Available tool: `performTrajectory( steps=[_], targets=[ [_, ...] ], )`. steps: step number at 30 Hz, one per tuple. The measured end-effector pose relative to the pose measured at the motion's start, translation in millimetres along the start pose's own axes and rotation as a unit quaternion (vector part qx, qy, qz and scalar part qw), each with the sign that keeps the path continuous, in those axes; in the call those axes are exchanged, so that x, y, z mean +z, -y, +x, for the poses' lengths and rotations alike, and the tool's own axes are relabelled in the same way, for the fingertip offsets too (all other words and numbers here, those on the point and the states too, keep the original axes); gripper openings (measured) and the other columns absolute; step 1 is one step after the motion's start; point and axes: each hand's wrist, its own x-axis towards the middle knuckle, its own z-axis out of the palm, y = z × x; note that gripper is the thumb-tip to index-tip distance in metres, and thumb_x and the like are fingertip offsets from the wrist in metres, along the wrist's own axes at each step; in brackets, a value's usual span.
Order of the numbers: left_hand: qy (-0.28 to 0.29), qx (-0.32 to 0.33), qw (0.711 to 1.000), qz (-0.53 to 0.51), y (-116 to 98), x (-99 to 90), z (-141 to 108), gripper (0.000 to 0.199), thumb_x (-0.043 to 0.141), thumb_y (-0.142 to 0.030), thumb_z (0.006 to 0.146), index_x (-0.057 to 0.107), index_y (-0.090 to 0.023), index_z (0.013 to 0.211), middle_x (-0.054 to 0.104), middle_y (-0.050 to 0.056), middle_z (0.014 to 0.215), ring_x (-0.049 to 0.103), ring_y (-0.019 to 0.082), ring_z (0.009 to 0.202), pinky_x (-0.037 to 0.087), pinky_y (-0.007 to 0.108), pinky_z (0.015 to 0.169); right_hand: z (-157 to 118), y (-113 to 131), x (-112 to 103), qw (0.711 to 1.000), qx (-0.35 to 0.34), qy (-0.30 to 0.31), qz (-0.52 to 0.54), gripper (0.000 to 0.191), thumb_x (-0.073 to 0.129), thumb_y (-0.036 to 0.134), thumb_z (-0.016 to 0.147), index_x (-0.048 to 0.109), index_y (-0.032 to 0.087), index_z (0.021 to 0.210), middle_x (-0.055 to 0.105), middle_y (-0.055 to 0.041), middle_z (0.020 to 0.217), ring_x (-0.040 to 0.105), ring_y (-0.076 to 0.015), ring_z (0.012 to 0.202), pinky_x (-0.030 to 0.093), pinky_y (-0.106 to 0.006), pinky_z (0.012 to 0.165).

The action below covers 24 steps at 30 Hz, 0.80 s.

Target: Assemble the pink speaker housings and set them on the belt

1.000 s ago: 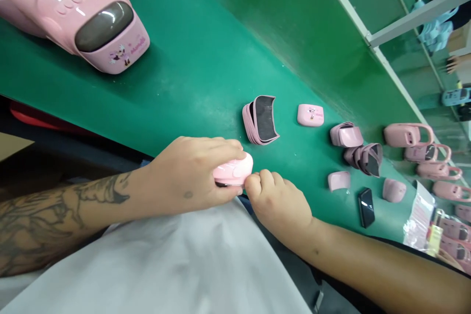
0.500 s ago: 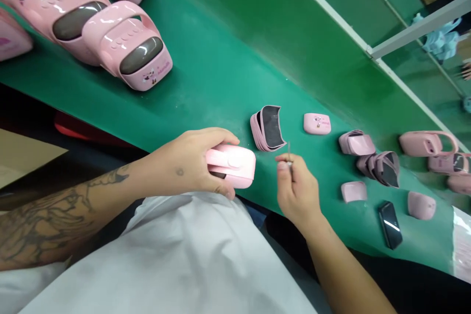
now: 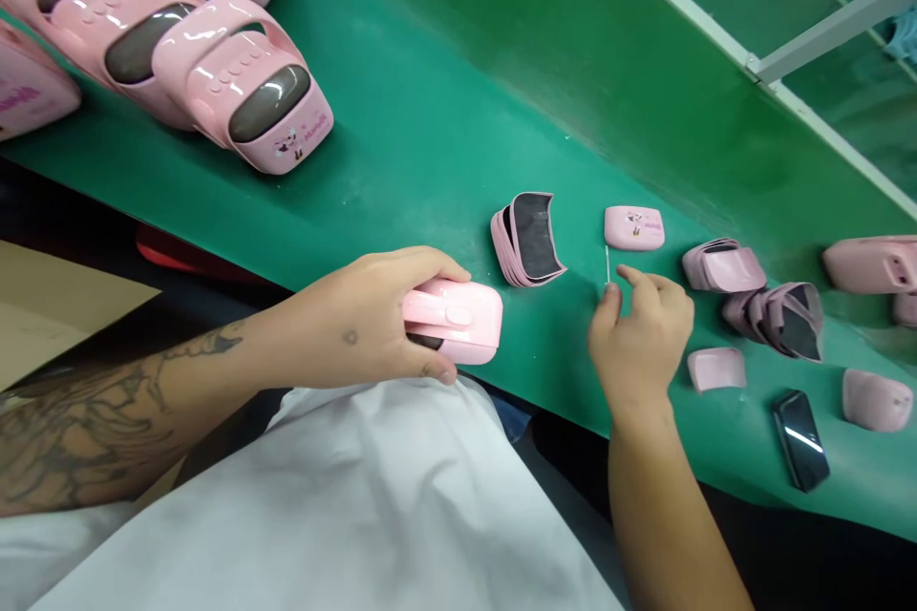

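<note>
My left hand (image 3: pixel 351 320) grips a glossy pink plastic case (image 3: pixel 458 320) at the near edge of the green bench, with its fingers wrapped over it and a dark part showing underneath. My right hand (image 3: pixel 640 339) pinches a thin white pin (image 3: pixel 607 263) upright between thumb and forefinger. That hand is a little apart from the case, just below a small pink lid with a cartoon print (image 3: pixel 633 227). A stack of pink shells with dark insides (image 3: pixel 530 239) lies between my hands, farther along the bench.
Large assembled pink units (image 3: pixel 244 86) stand at upper left on the green bench (image 3: pixel 401 143). More pink shells (image 3: pixel 774 320) and a pink cover (image 3: pixel 716 369) lie at right, beside a black phone (image 3: pixel 800 439). My white apron (image 3: pixel 322 496) fills the bottom.
My right hand has moved right, away from the case, carrying the pin. My left hand still holds the case. The view has shifted slightly, moving the bench items left.
</note>
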Motion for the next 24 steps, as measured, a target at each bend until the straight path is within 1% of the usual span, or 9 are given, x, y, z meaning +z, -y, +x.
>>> performTrajectory(
  steps=[1,2,4,5,7,10,13,18,24],
  targets=[
    [-0.002,0.006,1.000,-0.001,0,1.2,-1,0.075,0.099,-0.056,0.071,0.071,-0.035,0.137,0.073,-0.005,0.134,0.070,0.022,0.118,0.054,0.028,0.089,-7,15,-7,0.995,-0.063,-0.042,0.058,0.045,0.053,0.040,0.105,0.077,0.012,0.130,0.072,-0.0169,0.125,0.067,-0.0246,0.122,0.054,-0.047,0.115],
    [-0.004,0.013,1.000,-0.001,0,2.5,-2,0.077,0.099,-0.056,0.070,0.070,-0.034,0.138,0.072,-0.004,0.135,0.070,0.022,0.120,0.054,0.028,0.090,-15,31,-15,0.982,-0.127,-0.031,0.136,0.040,0.055,0.039,0.107,0.073,0.014,0.133,0.073,-0.0140,0.129,0.068,-0.0200,0.124,0.057,-0.040,0.114],
    [-0.005,0.028,1.000,0.005,2,5.3,-4,0.075,0.099,-0.053,0.072,0.070,-0.032,0.138,0.072,-0.003,0.136,0.070,0.023,0.122,0.054,0.029,0.092,-28,63,-30,0.938,-0.216,0.101,0.252,0.057,0.060,0.044,0.107,0.055,0.017,0.157,0.063,-0.0131,0.155,0.062,-0.0183,0.146,0.059,-0.037,0.121],
    [-0.005,0.038,0.999,0.009,3,6.7,-5,0.072,0.099,-0.050,0.075,0.070,-0.031,0.137,0.072,-0.002,0.135,0.070,0.022,0.121,0.054,0.029,0.091,-33,76,-36,0.917,-0.233,0.173,0.272,0.075,0.062,0.051,0.107,0.042,0.016,0.169,0.050,-0.0147,0.170,0.051,-0.0211,0.162,0.056,-0.041,0.128],
    [-0.010,0.066,0.998,0.014,6,9.3,-7,0.065,0.096,-0.046,0.080,0.068,-0.030,0.137,0.071,-0.002,0.134,0.070,0.021,0.117,0.054,0.029,0.089,-37,95,-41,0.881,-0.242,0.282,0.292,0.099,0.064,0.067,0.103,0.026,0.016,0.177,0.033,-0.0155,0.181,0.037,-0.0254,0.173,0.049,-0.049,0.139],
    [-0.006,0.094,0.996,0.006,10,12.4,-10,0.063,0.093,-0.043,0.086,0.065,-0.031,0.140,0.070,-0.003,0.137,0.070,0.019,0.118,0.054,0.029,0.089,-34,103,-40,0.848,-0.195,0.371,0.324,0.104,0.067,0.073,0.099,0.027,0.017,0.177,0.033,-0.0151,0.181,0.038,-0.0269,0.172,0.045,-0.055,0.143],
    [-0.001,0.112,0.994,0.008,10,15.5,-12,0.060,0.092,-0.042,0.088,0.064,-0.029,0.140,0.069,-0.002,0.136,0.070,0.018,0.116,0.054,0.030,0.087,-30,103,-40,0.830,-0.150,0.403,0.356,0.096,0.074,0.061,0.098,0.033,0.018,0.174,0.038,-0.0139,0.178,0.043,-0.0242,0.169,0.047,-0.050,0.143],
    [-0.058,0.167,0.984,0.029,10,25.5,-10,0.034,0.083,-0.033,0.090,0.068,-0.020,0.118,0.069,0.003,0.113,0.068,0.019,0.098,0.049,0.033,0.078,-24,108,-46,0.815,-0.117,0.410,0.393,0.081,0.081,0.041,0.094,0.046,0.022,0.165,0.049,-0.0076,0.168,0.052,-0.0160,0.160,0.051,-0.039,0.140],
    [-0.105,0.204,0.973,-0.005,16,37.2,-7,0.029,0.080,-0.038,0.094,0.066,-0.017,0.109,0.067,0.006,0.103,0.065,0.021,0.094,0.050,0.036,0.078,-21,110,-40,0.825,-0.144,0.355,0.416,0.071,0.085,0.041,0.092,0.060,0.020,0.154,0.063,-0.0060,0.153,0.063,-0.0126,0.145,0.057,-0.032,0.131]
  ],
)
